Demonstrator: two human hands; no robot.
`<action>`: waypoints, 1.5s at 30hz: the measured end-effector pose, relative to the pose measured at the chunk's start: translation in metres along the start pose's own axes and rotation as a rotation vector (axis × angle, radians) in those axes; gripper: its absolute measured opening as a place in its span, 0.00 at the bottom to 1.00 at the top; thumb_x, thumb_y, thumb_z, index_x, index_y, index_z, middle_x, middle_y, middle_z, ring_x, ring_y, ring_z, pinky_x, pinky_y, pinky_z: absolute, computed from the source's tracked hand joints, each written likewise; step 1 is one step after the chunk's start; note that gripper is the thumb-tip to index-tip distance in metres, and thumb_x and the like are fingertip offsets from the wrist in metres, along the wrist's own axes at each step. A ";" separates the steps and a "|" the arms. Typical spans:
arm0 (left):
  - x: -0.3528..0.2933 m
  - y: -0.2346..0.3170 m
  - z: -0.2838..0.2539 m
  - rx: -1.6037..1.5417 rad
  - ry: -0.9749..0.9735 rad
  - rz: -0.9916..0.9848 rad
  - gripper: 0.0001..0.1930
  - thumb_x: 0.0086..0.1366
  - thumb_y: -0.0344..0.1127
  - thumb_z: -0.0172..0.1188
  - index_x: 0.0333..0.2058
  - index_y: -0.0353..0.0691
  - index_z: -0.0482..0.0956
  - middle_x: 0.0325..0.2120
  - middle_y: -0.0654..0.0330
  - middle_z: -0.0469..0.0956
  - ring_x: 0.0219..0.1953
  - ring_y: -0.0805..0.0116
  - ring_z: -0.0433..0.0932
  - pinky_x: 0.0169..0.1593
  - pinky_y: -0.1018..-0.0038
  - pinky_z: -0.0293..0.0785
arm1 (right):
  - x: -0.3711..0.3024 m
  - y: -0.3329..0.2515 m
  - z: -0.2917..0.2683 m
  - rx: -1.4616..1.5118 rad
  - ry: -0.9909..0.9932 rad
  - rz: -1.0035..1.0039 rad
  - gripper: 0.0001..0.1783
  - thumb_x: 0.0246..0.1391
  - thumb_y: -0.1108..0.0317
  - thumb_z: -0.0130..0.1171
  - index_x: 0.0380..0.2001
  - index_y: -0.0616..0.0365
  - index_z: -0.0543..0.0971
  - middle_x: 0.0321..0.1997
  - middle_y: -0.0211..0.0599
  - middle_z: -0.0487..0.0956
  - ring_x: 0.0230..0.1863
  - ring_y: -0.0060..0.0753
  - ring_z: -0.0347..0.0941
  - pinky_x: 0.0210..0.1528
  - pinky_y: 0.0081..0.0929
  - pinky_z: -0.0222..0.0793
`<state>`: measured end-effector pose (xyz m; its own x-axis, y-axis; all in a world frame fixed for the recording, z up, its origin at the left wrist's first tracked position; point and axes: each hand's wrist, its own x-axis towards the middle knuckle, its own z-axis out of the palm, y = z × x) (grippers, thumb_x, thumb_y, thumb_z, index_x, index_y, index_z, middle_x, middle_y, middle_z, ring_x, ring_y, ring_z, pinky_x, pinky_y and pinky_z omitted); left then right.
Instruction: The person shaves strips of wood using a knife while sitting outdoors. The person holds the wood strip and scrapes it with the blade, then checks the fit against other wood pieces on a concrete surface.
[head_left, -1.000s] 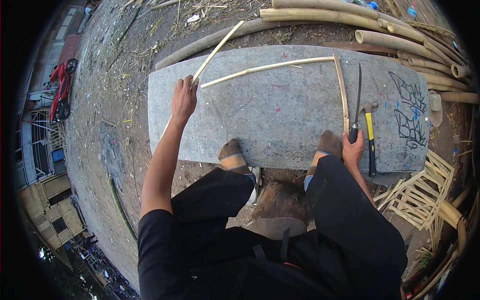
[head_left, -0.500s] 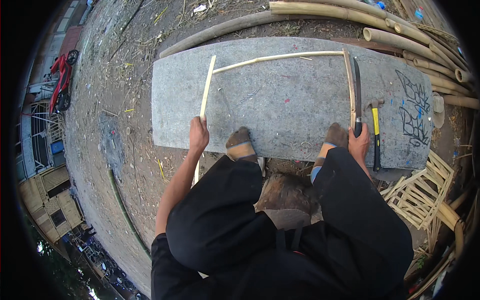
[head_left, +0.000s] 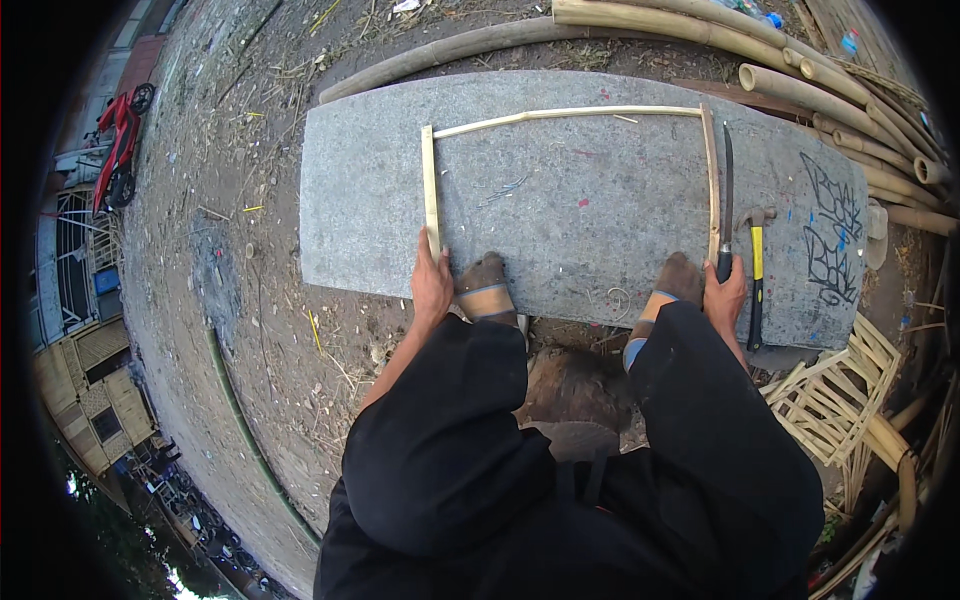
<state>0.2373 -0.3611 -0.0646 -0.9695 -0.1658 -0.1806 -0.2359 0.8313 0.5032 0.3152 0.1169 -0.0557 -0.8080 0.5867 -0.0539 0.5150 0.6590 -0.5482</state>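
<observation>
My left hand (head_left: 430, 288) is closed on the near end of a pale bamboo strip (head_left: 431, 180), which lies over the concrete slab (head_left: 360, 200). A thin bamboo strip (head_left: 570, 113) runs across the far side and meets that strip's far end. At the right it meets another bamboo strip (head_left: 712, 170), so the three form an open-sided frame. My right hand (head_left: 726, 300) is closed around the near end of the right strip. A machete (head_left: 729, 180) lies beside that strip, its dark handle against my right fingers. Further right rests a claw hammer (head_left: 757, 265) with a yellow and black handle.
My feet (head_left: 487, 290) rest on the slab's near edge, between my hands. Bamboo poles (head_left: 840, 95) are stacked at the far right. A lattice of bamboo slats (head_left: 840, 390) lies at the near right. A green pole (head_left: 245, 420) and a red motorbike (head_left: 120, 150) are at the left.
My left hand has moved right and slightly nearer, and its strip has swung from slanted to nearly upright in view, its far end now meeting the cross strip. My right hand stays at its strip.
</observation>
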 end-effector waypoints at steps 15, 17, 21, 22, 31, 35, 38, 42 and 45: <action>0.075 -0.010 -0.029 0.183 -0.064 -0.069 0.32 0.63 0.47 0.62 0.65 0.53 0.65 0.39 0.43 0.81 0.42 0.48 0.81 0.46 0.60 0.74 | 0.055 -0.046 0.002 0.042 -0.035 -0.050 0.18 0.47 0.60 0.68 0.38 0.59 0.76 0.26 0.49 0.79 0.32 0.56 0.77 0.35 0.46 0.68; 0.099 0.001 -0.028 0.231 -0.105 -0.028 0.33 0.62 0.50 0.62 0.65 0.53 0.65 0.37 0.45 0.81 0.41 0.48 0.81 0.45 0.60 0.74 | 0.076 -0.043 0.006 0.044 -0.010 -0.054 0.19 0.45 0.59 0.69 0.36 0.59 0.76 0.26 0.49 0.80 0.32 0.56 0.77 0.35 0.46 0.69; 0.136 0.009 -0.022 0.288 -0.113 0.055 0.35 0.61 0.52 0.63 0.65 0.53 0.65 0.34 0.47 0.82 0.38 0.50 0.82 0.43 0.61 0.74 | 0.100 -0.047 0.014 0.016 -0.011 -0.017 0.21 0.44 0.56 0.71 0.33 0.58 0.75 0.28 0.44 0.81 0.33 0.50 0.79 0.35 0.42 0.70; 0.142 0.009 -0.023 0.295 -0.111 0.073 0.35 0.61 0.52 0.63 0.65 0.53 0.65 0.33 0.48 0.82 0.37 0.50 0.82 0.43 0.61 0.74 | 0.102 -0.050 0.017 -0.009 -0.018 -0.013 0.21 0.45 0.55 0.71 0.32 0.58 0.75 0.29 0.41 0.82 0.33 0.48 0.80 0.35 0.40 0.71; 0.180 0.012 -0.042 0.320 -0.073 0.128 0.35 0.60 0.49 0.64 0.65 0.48 0.66 0.27 0.53 0.80 0.32 0.55 0.81 0.39 0.61 0.74 | 0.117 -0.067 0.033 -0.021 -0.046 -0.056 0.23 0.43 0.54 0.70 0.36 0.59 0.77 0.30 0.51 0.81 0.36 0.58 0.78 0.39 0.49 0.71; 0.189 0.094 -0.079 0.159 -0.054 0.134 0.34 0.62 0.43 0.64 0.65 0.46 0.64 0.28 0.55 0.79 0.26 0.63 0.82 0.32 0.66 0.77 | 0.122 -0.052 0.028 0.026 -0.047 0.013 0.21 0.43 0.56 0.71 0.35 0.58 0.77 0.30 0.47 0.82 0.35 0.53 0.79 0.38 0.46 0.71; 0.176 0.179 -0.108 -0.106 -0.125 0.185 0.31 0.64 0.38 0.63 0.64 0.43 0.63 0.31 0.57 0.77 0.24 0.69 0.81 0.28 0.70 0.77 | 0.118 -0.052 0.025 0.162 -0.073 0.085 0.19 0.43 0.60 0.73 0.33 0.58 0.77 0.29 0.40 0.83 0.32 0.41 0.80 0.37 0.38 0.71; 0.150 0.257 -0.076 -0.386 -0.320 0.214 0.32 0.66 0.39 0.63 0.61 0.29 0.58 0.39 0.52 0.74 0.28 0.69 0.81 0.29 0.71 0.80 | 0.117 -0.045 0.037 0.432 -0.010 0.128 0.17 0.43 0.62 0.73 0.31 0.60 0.78 0.28 0.37 0.82 0.32 0.33 0.79 0.37 0.34 0.70; 0.124 0.307 -0.046 -0.470 -0.374 0.377 0.31 0.66 0.39 0.62 0.60 0.28 0.58 0.39 0.51 0.74 0.28 0.68 0.82 0.31 0.71 0.81 | 0.120 -0.037 0.044 0.585 0.091 0.049 0.16 0.43 0.63 0.74 0.30 0.60 0.78 0.28 0.35 0.82 0.31 0.30 0.78 0.37 0.32 0.70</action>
<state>0.0416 -0.1502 0.1062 -0.9226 0.3518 -0.1582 0.0255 0.4650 0.8850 0.1867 0.1426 -0.0787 -0.7462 0.6649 -0.0325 0.2866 0.2768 -0.9172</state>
